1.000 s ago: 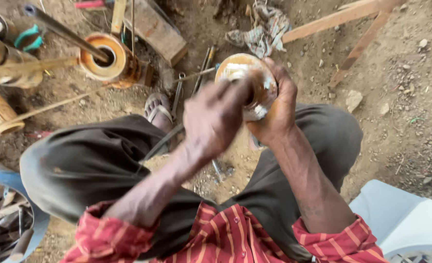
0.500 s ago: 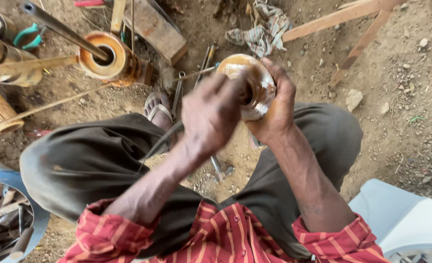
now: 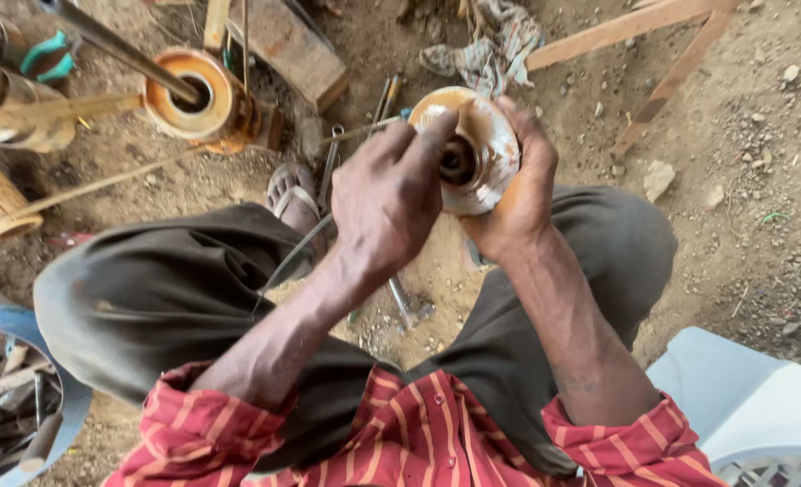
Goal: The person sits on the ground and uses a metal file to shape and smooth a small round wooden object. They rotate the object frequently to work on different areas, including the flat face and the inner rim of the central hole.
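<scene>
Upper centre of the frame, above the knees: the right hand (image 3: 520,185) cups a round, rust-orange and whitish metal hub with a dark centre bore (image 3: 473,149), gripped firmly from behind. The left hand (image 3: 391,194), which covered the hub's face 1 s ago, has slid off w/ fingertips now curled at the bore rim, so the bore shows & the work looks to be at the opening.

Soft, even daylight over my lap

No hard shadows or glare; the ground bends toward the frame's edges, and everything I see stays fairly sharp.
</scene>
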